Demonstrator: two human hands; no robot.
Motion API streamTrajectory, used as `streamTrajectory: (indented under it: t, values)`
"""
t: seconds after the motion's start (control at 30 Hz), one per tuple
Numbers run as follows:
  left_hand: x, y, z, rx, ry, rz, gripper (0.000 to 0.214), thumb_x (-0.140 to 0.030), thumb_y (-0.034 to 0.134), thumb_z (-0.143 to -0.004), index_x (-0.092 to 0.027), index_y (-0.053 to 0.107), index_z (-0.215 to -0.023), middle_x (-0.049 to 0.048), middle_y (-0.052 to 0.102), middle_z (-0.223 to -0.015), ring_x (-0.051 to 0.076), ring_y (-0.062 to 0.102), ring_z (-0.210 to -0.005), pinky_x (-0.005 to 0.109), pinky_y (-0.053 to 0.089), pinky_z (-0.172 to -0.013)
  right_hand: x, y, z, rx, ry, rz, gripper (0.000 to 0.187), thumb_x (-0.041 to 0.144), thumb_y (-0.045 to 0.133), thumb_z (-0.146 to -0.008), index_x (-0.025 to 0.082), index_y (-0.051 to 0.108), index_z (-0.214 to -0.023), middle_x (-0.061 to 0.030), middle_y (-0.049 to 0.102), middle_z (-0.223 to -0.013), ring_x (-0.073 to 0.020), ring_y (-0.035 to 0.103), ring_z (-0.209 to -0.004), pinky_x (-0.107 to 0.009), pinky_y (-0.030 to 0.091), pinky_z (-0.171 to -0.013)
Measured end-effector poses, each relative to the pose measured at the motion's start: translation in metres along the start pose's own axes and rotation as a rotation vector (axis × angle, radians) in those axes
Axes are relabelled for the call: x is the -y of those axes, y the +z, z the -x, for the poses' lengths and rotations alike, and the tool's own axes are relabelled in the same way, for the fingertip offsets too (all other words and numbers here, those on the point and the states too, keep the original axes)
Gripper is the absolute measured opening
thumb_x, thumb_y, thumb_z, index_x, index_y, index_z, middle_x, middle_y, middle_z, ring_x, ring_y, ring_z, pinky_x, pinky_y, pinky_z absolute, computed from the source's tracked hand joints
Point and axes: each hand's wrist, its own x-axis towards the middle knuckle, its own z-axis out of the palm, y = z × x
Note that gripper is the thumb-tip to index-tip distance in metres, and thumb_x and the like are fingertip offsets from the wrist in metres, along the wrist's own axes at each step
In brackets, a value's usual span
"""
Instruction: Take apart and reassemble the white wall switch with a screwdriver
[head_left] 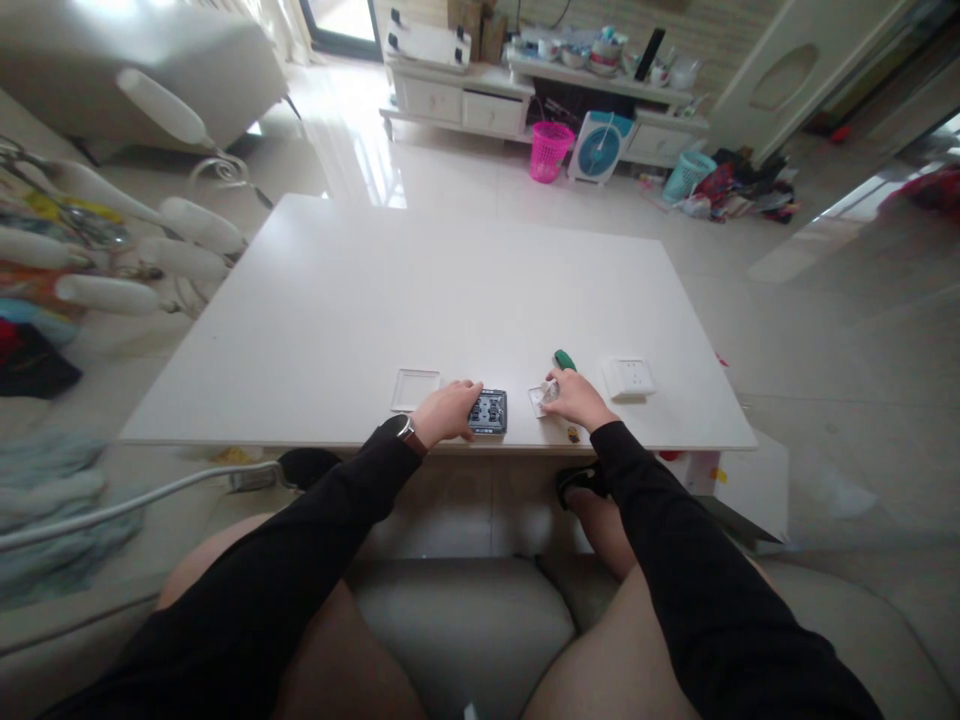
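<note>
My left hand (448, 410) grips the left edge of a square dark wall-switch body (492, 411), which lies on the table near the front edge with its inner parts showing. Small clear and white plastic parts (538, 401) are at the fingertips of my right hand (574, 396); its fingers pinch one clear piece. A green handle (565, 359), perhaps of a screwdriver, pokes out behind that hand. Left of my left hand lies a pale square frame (416, 389). Farther right is a white wall socket (630, 378). Small brownish bits (573, 435), too small to name, sit by the front edge.
The white table (450, 280) spans the middle. A lamp with white shades (184, 255) stands at its left. Beyond are a pink basket (550, 152), a blue-and-white fan (600, 146) and a cabinet (491, 112). A grey sofa (457, 620) is beneath me.
</note>
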Motion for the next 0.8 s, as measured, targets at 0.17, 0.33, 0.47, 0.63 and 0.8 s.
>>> streamTrajectory:
  t: [0.17,0.33,0.47,0.63,0.8]
  values:
    - [0.000,0.001,0.000,-0.010,-0.001,0.002,0.077,-0.034,0.094,-0.066,-0.017,0.055,-0.130,0.0165,0.065,-0.134,0.033,0.063,-0.124,0.036,0.051,-0.099,0.015,-0.015,0.000,-0.161,-0.105,-0.181,0.053,0.019,0.079,-0.069,0.013,0.070,-0.121,-0.0120,0.063,-0.111,-0.0287,0.064,-0.105,-0.045,0.053,-0.102]
    - [-0.002,0.001,0.000,-0.017,-0.002,-0.013,0.077,-0.033,0.094,-0.066,-0.017,0.055,-0.130,0.0167,0.066,-0.133,0.033,0.063,-0.123,0.036,0.051,-0.098,0.040,-0.031,0.015,-0.221,-0.293,-0.589,0.047,0.023,0.079,-0.070,0.021,0.067,-0.116,-0.0052,0.056,-0.112,-0.0229,0.064,-0.104,-0.045,0.061,-0.096]
    - [-0.004,0.000,0.001,-0.017,-0.004,-0.014,0.078,-0.033,0.095,-0.066,-0.015,0.055,-0.131,0.0174,0.066,-0.132,0.033,0.064,-0.122,0.037,0.052,-0.097,0.056,-0.032,0.031,-0.190,-0.401,-0.607,0.042,0.020,0.081,-0.069,0.021,0.063,-0.106,-0.0046,0.056,-0.108,-0.0231,0.063,-0.103,-0.047,0.061,-0.097]
    - [-0.004,-0.001,0.001,-0.008,-0.015,-0.003,0.083,-0.030,0.094,-0.065,-0.015,0.053,-0.135,0.0176,0.065,-0.135,0.034,0.063,-0.125,0.036,0.051,-0.099,0.066,-0.024,0.040,-0.095,-0.512,-0.471,0.040,0.010,0.075,-0.070,0.021,0.062,-0.106,-0.0055,0.057,-0.109,-0.0235,0.063,-0.102,-0.043,0.059,-0.096]
    - [-0.005,-0.010,0.001,-0.095,0.087,0.105,0.092,-0.033,0.093,-0.067,-0.016,0.047,-0.145,0.0182,0.059,-0.144,0.034,0.057,-0.135,0.036,0.046,-0.108,0.070,-0.018,0.039,-0.052,-0.490,-0.336,0.042,0.017,0.079,-0.077,0.023,0.063,-0.116,-0.0066,0.063,-0.119,-0.0260,0.066,-0.104,-0.041,0.056,-0.094]
